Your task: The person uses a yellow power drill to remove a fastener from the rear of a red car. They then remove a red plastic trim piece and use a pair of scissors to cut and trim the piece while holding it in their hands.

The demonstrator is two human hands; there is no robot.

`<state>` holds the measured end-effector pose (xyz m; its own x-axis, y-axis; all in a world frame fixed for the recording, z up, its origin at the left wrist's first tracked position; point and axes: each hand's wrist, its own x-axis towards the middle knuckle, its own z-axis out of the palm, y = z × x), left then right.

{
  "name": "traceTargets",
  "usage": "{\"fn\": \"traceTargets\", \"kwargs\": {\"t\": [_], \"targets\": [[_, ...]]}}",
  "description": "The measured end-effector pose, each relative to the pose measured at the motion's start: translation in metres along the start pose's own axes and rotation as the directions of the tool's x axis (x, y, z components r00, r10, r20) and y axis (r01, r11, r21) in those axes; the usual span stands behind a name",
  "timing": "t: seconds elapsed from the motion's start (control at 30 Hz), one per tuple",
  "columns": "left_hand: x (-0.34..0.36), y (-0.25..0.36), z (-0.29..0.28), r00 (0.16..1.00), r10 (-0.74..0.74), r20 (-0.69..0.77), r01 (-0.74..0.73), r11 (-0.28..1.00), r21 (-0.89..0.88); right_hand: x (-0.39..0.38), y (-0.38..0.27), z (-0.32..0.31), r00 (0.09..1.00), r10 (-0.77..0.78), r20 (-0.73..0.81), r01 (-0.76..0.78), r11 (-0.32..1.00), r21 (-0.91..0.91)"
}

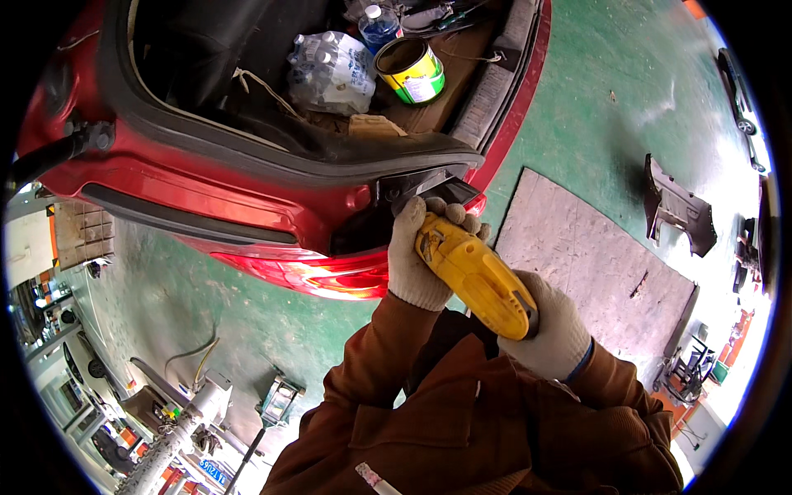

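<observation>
Both my hands wear pale knitted gloves and hold a yellow handheld power tool (474, 276), long-bodied like a reciprocating saw. My left hand (412, 256) is wrapped round its front end, fingers curled over the top. Round the rear handle my right hand (551, 328) is closed. The front of the tool points at the rear corner of a red car (231, 194), beside a dark opening (363, 233) next to the red tail light (346, 276). My left hand hides the tool's tip, so I cannot tell whether it touches the car.
Inside the open boot are a yellow-green can (412, 74), wrapped plastic bottles (334, 74) and a blue bottle (379, 29). A flat grey board (586, 247) lies on the green floor at right, with a dark panel piece (676, 206) beyond. Workshop equipment (190, 412) stands lower left.
</observation>
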<state>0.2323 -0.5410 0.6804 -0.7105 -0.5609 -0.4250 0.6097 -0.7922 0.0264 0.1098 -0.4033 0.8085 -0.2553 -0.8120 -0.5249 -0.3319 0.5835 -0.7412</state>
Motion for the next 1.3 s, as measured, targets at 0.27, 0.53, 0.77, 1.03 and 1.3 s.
{"fn": "traceTargets", "kwargs": {"t": [0.27, 0.53, 0.77, 1.03, 1.3], "targets": [[0.012, -0.007, 0.005, 0.999, 0.051, -0.007, -0.052, 0.997, -0.059, 0.012, 0.016, -0.025, 0.999, -0.047, 0.006, 0.047, 0.999, 0.004], [0.022, -0.015, 0.021, 0.991, 0.125, -0.040, -0.128, 0.989, -0.078, 0.034, -0.005, -0.059, 0.995, -0.028, 0.091, 0.033, 0.998, -0.060], [0.028, -0.021, 0.019, 0.982, 0.136, -0.128, -0.150, 0.982, -0.111, 0.047, 0.012, -0.066, 0.984, 0.080, 0.157, -0.087, 0.995, 0.042], [0.026, -0.018, 0.009, 0.988, 0.130, -0.086, -0.127, 0.991, 0.033, 0.035, 0.049, -0.041, 0.978, 0.126, 0.168, -0.177, 0.925, 0.335], [0.010, -0.011, 0.007, 0.990, 0.082, -0.114, -0.072, 0.993, 0.091, 0.013, 0.057, -0.007, 0.995, 0.050, 0.088, -0.075, 0.949, 0.305]]}}
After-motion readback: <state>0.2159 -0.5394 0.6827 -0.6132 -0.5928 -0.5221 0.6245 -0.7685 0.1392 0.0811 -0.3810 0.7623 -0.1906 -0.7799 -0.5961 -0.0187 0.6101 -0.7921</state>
